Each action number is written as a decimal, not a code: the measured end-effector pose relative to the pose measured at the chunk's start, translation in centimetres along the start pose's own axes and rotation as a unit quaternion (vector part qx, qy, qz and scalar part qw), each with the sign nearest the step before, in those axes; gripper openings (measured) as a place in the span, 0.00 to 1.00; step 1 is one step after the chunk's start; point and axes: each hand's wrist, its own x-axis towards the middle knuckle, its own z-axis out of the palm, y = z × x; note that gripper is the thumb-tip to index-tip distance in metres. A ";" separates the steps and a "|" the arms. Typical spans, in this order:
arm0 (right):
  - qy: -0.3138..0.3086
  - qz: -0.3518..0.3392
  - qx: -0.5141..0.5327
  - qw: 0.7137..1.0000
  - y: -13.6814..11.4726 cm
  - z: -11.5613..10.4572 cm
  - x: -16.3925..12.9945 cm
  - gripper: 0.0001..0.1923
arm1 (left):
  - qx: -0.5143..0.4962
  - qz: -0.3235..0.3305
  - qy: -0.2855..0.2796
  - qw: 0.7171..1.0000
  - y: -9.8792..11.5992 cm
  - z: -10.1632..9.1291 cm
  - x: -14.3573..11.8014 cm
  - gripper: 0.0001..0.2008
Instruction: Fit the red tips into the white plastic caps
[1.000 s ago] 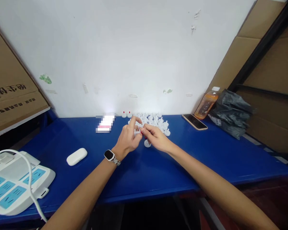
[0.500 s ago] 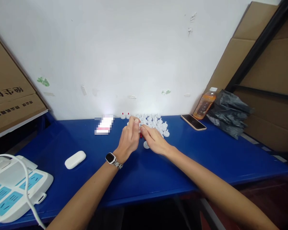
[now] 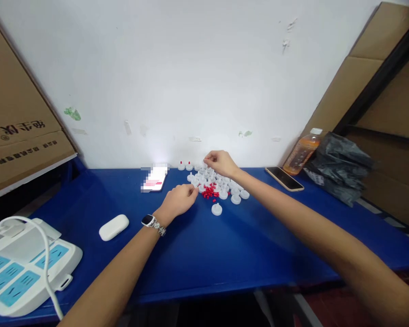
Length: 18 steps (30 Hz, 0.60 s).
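Observation:
My right hand (image 3: pixel 221 162) is closed in a pinch near the wall, its fingertips at the top of a white spouted cap at the back of the pile; the fingers partly hide that cap. My left hand (image 3: pixel 181 199) rests low at the pile's left edge, fingers curled together, and whatever they may hold is hidden. Between and below the hands lie several white spouted caps (image 3: pixel 223 194) and a heap of small red tips (image 3: pixel 209 191). One white cap (image 3: pixel 216 209) sits apart in front. Two caps with red tips (image 3: pixel 189 166) stand upright by the wall, left of my right hand.
A lit phone (image 3: pixel 160 175), partly blurred out, and a white oval case (image 3: pixel 114 227) lie left. A power strip (image 3: pixel 30 277) with a cable fills the near left corner. Right are another phone (image 3: pixel 284 178), an orange drink bottle (image 3: pixel 301 152) and a black plastic bag (image 3: pixel 341 168).
My hands were together over the pile and have parted. The right moved back toward the wall; the left dropped lower and nearer. The red tips they covered now show. The view shifted slightly.

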 end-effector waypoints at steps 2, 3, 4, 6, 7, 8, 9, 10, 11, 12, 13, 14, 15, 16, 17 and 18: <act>-0.024 0.014 -0.043 0.999 0.2 1.3 2.5 0.07 | 0.008 0.002 -0.010 1.000 0.1 0.0 -0.2 0.23; -0.046 0.019 -0.073 0.996 0.3 2.1 3.6 0.08 | 0.009 0.002 -0.014 1.000 0.2 -0.1 -0.3 0.23; -0.066 0.023 -0.099 0.993 0.2 2.8 4.5 0.08 | 0.010 0.002 -0.019 1.000 0.3 -0.1 -0.4 0.23; -0.102 0.031 -0.134 0.985 0.0 4.2 5.8 0.08 | 0.013 0.002 -0.028 1.000 0.4 -0.2 -0.6 0.22; -0.114 0.035 -0.144 0.982 -0.1 4.8 6.3 0.07 | 0.017 0.003 -0.029 0.999 0.4 -0.2 -0.6 0.23; -0.122 0.039 -0.151 0.980 -0.3 5.3 6.7 0.07 | 0.021 0.004 -0.030 0.999 0.4 -0.2 -0.6 0.23; -0.129 0.043 -0.159 0.978 -0.5 5.7 7.0 0.08 | 0.026 0.006 -0.030 0.999 0.4 -0.1 -0.6 0.24; -0.135 0.047 -0.167 0.976 -0.7 6.1 7.3 0.09 | 0.029 0.008 -0.030 0.999 0.4 -0.1 -0.6 0.24; -0.140 0.051 -0.173 0.973 -0.9 6.3 7.6 0.09 | 0.031 0.009 -0.032 0.999 0.4 0.0 -0.6 0.25; -0.146 0.054 -0.178 0.972 -1.0 6.4 7.8 0.10 | 0.030 0.009 -0.034 0.999 0.3 0.0 -0.5 0.25; -0.153 0.056 -0.181 0.970 -1.2 6.5 8.0 0.10 | 0.028 0.009 -0.036 0.999 0.3 0.0 -0.5 0.25; -0.159 0.057 -0.183 0.968 -1.3 6.5 8.2 0.10 | 0.024 0.011 -0.040 0.999 0.2 0.0 -0.5 0.25; -0.166 0.057 -0.185 0.967 -1.3 6.4 8.3 0.10 | 0.020 0.012 -0.042 0.999 0.2 0.0 -0.5 0.24; -0.171 0.056 -0.186 0.966 -1.4 6.3 8.3 0.11 | 0.017 0.014 -0.043 0.999 0.1 0.0 -0.4 0.23; -0.176 0.054 -0.187 0.965 -1.3 6.2 8.3 0.11 | 0.014 0.016 -0.045 0.999 0.1 -0.1 -0.4 0.22; -0.181 0.052 -0.188 0.964 -1.3 6.1 8.2 0.10 | 0.013 0.019 -0.046 0.999 0.0 -0.1 -0.4 0.21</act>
